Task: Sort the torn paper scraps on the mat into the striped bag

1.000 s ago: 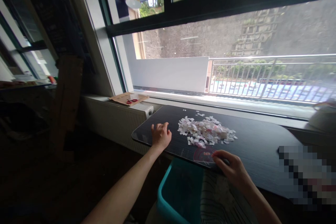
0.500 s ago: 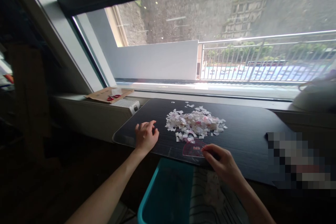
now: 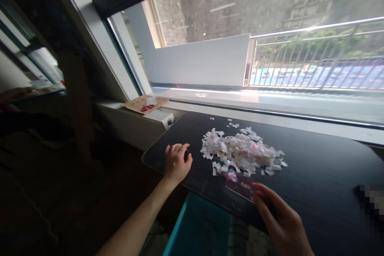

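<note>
A heap of small white and pinkish paper scraps (image 3: 240,150) lies on the dark table (image 3: 318,160). Between the thumb and fingers of my right hand (image 3: 280,214) is the right end of a see-through pink protractor (image 3: 240,186). Its upper edge meets the scraps at the near side of the heap, and its straight edge faces me. My left hand (image 3: 177,163) rests at the table's left part, beside the heap, fingers loosely bent and thumb apart, holding nothing.
Below the table's near edge stands a teal bin (image 3: 201,224). Red-handled scissors (image 3: 147,108) lie on a brown paper envelope (image 3: 135,105) on the window sill, by a white radiator (image 3: 163,118). Part of another person's arm (image 3: 15,95) shows at far left.
The view has turned left, so the table sits further right in it. My right hand still grips the protractor, which now appears more tilted. My left hand stays open by the heap.
</note>
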`<state>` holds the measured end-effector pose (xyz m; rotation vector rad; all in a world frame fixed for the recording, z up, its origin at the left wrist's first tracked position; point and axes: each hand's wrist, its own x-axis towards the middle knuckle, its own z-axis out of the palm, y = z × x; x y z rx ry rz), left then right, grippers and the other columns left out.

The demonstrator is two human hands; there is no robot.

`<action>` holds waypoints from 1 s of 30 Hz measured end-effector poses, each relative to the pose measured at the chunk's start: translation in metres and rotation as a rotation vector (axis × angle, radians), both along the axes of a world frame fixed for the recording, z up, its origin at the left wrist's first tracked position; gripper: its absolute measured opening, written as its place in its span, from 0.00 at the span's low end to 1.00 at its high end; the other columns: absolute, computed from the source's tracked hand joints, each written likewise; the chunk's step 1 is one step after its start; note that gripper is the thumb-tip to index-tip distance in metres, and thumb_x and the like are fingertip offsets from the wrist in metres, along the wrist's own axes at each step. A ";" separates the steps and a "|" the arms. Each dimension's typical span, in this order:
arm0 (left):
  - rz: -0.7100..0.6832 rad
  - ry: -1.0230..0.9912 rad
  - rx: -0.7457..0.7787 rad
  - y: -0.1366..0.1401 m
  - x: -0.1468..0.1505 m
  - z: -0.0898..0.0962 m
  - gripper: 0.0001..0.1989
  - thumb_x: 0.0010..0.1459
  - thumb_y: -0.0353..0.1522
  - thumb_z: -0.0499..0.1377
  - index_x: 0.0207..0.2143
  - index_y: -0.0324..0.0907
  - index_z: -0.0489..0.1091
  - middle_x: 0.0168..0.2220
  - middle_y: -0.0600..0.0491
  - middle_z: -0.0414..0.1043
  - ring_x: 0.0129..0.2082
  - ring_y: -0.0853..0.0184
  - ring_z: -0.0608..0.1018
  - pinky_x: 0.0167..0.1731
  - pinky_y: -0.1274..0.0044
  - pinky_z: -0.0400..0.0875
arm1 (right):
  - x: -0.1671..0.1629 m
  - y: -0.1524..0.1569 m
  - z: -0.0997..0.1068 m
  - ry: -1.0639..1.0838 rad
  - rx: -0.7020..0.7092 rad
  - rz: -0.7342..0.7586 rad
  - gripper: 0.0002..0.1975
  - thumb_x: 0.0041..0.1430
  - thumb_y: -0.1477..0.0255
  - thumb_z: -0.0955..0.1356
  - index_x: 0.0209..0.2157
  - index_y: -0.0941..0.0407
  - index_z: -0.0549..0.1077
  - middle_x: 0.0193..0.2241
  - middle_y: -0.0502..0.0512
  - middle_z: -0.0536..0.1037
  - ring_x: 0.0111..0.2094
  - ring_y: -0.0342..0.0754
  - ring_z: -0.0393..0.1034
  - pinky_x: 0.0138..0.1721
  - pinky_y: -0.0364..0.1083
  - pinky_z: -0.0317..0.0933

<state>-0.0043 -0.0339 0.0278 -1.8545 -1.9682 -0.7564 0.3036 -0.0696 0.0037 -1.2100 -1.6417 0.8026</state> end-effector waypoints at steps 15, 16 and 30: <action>-0.063 -0.048 -0.035 -0.001 -0.005 -0.005 0.12 0.57 0.31 0.55 0.44 0.42 0.67 0.44 0.48 0.72 0.49 0.58 0.70 0.54 0.61 0.55 | -0.010 -0.012 0.010 0.012 -0.079 -0.215 0.16 0.50 0.61 0.69 0.39 0.54 0.78 0.35 0.52 0.82 0.36 0.47 0.76 0.40 0.37 0.69; -0.071 -0.053 -0.039 0.000 -0.005 -0.005 0.12 0.57 0.31 0.55 0.44 0.43 0.67 0.44 0.48 0.72 0.49 0.58 0.70 0.54 0.61 0.55 | -0.011 -0.013 0.010 0.014 -0.093 -0.232 0.16 0.51 0.61 0.69 0.40 0.54 0.78 0.36 0.52 0.81 0.37 0.48 0.76 0.41 0.38 0.69; -0.099 -0.059 -0.011 0.001 -0.005 -0.005 0.07 0.57 0.31 0.55 0.38 0.42 0.70 0.40 0.49 0.73 0.44 0.60 0.73 0.50 0.66 0.61 | -0.007 -0.006 0.007 -0.044 -0.102 -0.190 0.19 0.52 0.59 0.68 0.42 0.54 0.77 0.36 0.54 0.81 0.36 0.48 0.76 0.38 0.39 0.69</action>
